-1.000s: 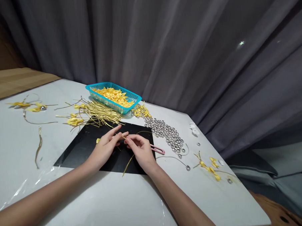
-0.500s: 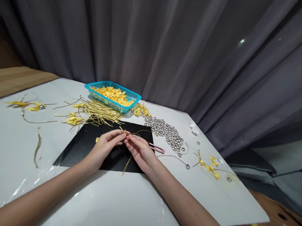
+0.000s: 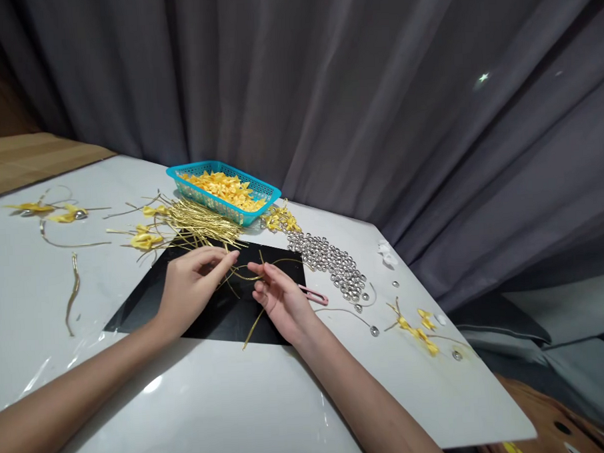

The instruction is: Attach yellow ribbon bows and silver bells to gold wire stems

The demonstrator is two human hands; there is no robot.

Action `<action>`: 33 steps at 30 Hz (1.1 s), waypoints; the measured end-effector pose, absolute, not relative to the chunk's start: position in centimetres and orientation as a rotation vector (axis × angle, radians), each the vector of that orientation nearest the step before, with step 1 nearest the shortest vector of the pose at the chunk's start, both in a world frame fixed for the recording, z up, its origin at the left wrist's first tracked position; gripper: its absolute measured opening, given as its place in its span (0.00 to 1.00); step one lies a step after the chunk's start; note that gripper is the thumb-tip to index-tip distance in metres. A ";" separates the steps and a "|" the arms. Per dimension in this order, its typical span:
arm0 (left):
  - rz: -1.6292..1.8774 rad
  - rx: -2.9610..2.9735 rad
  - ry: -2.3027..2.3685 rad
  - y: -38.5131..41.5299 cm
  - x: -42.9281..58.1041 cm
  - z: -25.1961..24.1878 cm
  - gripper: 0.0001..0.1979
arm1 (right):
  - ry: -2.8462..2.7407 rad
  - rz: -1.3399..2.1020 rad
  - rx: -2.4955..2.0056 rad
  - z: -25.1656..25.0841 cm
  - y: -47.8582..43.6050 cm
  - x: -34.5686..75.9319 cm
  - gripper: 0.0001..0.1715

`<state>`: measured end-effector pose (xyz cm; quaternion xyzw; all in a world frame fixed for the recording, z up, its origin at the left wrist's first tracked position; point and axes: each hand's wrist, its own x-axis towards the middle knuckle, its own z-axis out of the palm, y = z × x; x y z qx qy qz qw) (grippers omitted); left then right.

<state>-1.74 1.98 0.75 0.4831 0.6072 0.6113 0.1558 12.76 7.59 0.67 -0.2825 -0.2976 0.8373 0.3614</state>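
Observation:
Over the black mat (image 3: 221,323), my left hand (image 3: 194,284) has its thumb and index finger pinched together on a thin gold cord (image 3: 241,276). The cord curves across the small gap to my right hand (image 3: 284,304), where thumb and fingertips are drawn in around it. A short end stands up above the right fingertips. Below the right palm another gold strand (image 3: 253,330) slants down across the mat's front edge. My left hand's fingers hide part of the cord. A pink tool (image 3: 314,295) lies just beyond my right hand.
A blue basket (image 3: 275,191) of yellow ribbon bows (image 3: 225,190) stands at the back, with a bundle of gold cords (image 3: 202,221) before it. Silver beads (image 3: 328,259) lie piled to the right. Yellow bow-and-cord pieces (image 3: 414,332) rest on the white table (image 3: 190,412).
My hands, touching before, have moved apart; the left went a little left and upward. The cord between them now shows more. The yellow piece by my left hand is hidden.

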 end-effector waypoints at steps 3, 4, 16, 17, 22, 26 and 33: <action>1.691 1.721 1.869 2.1 -2.7 0.8 0.12 | -0.807 2.156 -0.701 0.8 7.9 13.0 0.11; 1.649 1.833 1.911 2.2 -3.0 0.8 0.12 | -0.845 2.144 -0.687 0.8 8.1 13.1 0.12; 0.955 2.988 1.740 2.5 -4.3 -0.3 0.14 | -1.356 1.827 -0.699 0.6 7.8 13.0 0.15; 0.903 3.038 1.719 2.5 -4.3 -0.4 0.13 | -1.375 1.813 -0.713 0.6 7.8 13.0 0.15; 0.733 3.165 1.632 2.6 -4.1 -0.7 0.11 | -1.472 1.786 -0.806 0.6 7.6 12.9 0.17; 0.691 3.138 1.594 2.7 -4.1 -0.8 0.11 | -1.504 1.765 -0.843 0.6 7.7 13.0 0.17; 0.808 2.835 1.614 2.6 -4.0 -0.3 0.11 | -1.413 1.799 -0.820 0.2 7.6 12.7 0.16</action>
